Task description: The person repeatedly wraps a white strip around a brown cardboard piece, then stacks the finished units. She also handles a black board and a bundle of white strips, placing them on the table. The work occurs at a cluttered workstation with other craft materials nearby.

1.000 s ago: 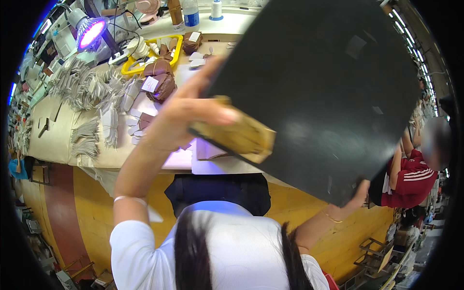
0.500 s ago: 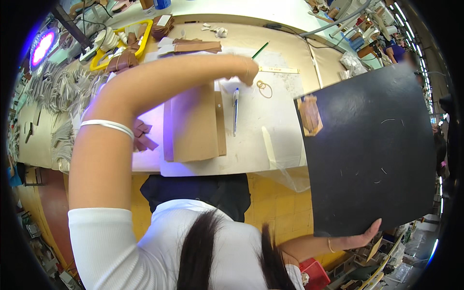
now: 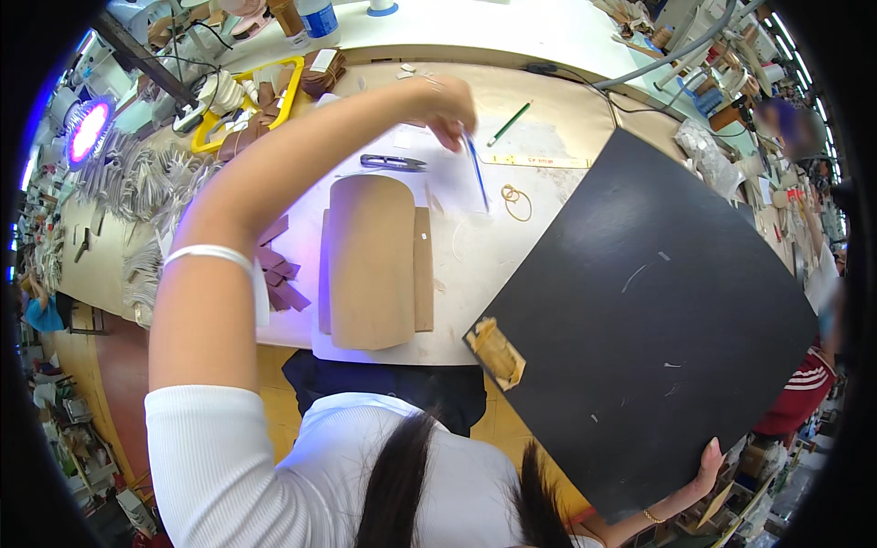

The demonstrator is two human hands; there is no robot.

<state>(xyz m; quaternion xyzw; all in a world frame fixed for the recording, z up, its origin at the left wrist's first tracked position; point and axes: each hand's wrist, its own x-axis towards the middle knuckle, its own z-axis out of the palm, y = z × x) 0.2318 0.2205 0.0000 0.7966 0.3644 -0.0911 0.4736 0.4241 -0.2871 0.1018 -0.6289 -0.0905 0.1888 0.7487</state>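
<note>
My left hand (image 3: 449, 114) is bent over the far part of the white work board, its fingers closed around the top of a blue pen (image 3: 478, 178) that points down toward the surface. My right hand (image 3: 705, 473) grips the lower right edge of a large black board (image 3: 639, 310), tilted up beside the table; most of its fingers are hidden behind it. A worn brown patch (image 3: 498, 354) sits at that board's left corner. Under my left forearm, a curved tan sheet (image 3: 373, 260) lies on a flatter tan piece (image 3: 423, 274). Thread snips (image 3: 393, 163) rest just beyond.
A green pencil (image 3: 510, 123), a yellowish ruler (image 3: 548, 162) and rubber bands (image 3: 517, 203) lie beyond my left hand. At left are mauve strips (image 3: 279, 274), bundled pale strips (image 3: 151, 196) and a yellow basket (image 3: 290, 96). A lit ring lamp (image 3: 89, 134) stands there. People are at right.
My left hand has taken the pen, which was lying on the white board, and lifted its top. The black board has turned and its patched corner has swung left and nearer. The view has shifted slightly.
</note>
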